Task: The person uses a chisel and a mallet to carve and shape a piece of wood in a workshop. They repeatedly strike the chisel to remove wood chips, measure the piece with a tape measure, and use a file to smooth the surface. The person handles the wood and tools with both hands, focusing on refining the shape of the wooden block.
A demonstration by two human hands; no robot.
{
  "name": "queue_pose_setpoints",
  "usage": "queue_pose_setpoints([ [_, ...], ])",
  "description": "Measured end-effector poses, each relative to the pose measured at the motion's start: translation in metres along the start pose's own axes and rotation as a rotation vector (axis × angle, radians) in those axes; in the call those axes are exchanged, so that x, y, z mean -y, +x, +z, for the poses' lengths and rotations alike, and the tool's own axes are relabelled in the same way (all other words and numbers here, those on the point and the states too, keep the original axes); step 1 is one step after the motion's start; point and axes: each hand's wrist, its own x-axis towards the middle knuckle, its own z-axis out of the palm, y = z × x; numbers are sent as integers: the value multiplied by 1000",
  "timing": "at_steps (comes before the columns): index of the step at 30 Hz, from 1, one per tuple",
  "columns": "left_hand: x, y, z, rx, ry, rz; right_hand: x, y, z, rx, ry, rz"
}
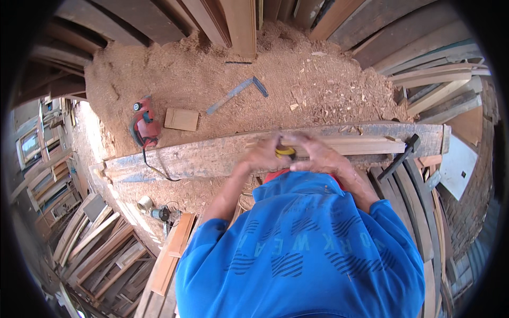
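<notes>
A rounded yellow-and-black object, seemingly a tape measure [285, 152], sits between my hands over the long plank bench. My left hand [262, 155] is closed with its fingertips against the side of this object. Curved around from the other side, my right hand [319, 152] has its thumb and fingers apart, close to the object but not visibly gripping it. Beneath and to the right of my hands, a narrow planed wooden strip [366, 145] lies along the worn plank [207, 151]. A dark-headed hammer [398, 158] rests across the right end of the strip.
Beyond the plank, a red power tool [146, 126] with a cord, a small wooden board [181, 119] and a try square [237, 95] lie on sawdust [185, 69]. A grinder-like tool [159, 213] is at lower left. Stacked timber [101, 249] surrounds the area.
</notes>
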Motion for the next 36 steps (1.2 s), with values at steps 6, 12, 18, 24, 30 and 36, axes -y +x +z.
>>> queue_pose_setpoints([
  [6,-7,-9,127,-95,-1038,-131,-52,-57,12,273,241,125],
  [12,-12,9,175,-126,-1151,-170,-65,-98,21,61,134,171],
  [18,-6,16,167,-112,-811,-10,-45,-104,2,135,-76,58],
  [24,7,-26,101,-430,-997,245,-66,-123,-44,-94,-409,120],
  [30,121,-61,38,-854,-367,40,-129,-150,-82,-302,-545,248],
  [36,88,-51,34,-826,110,-187,-111,-150,-59,-334,-635,394],
])
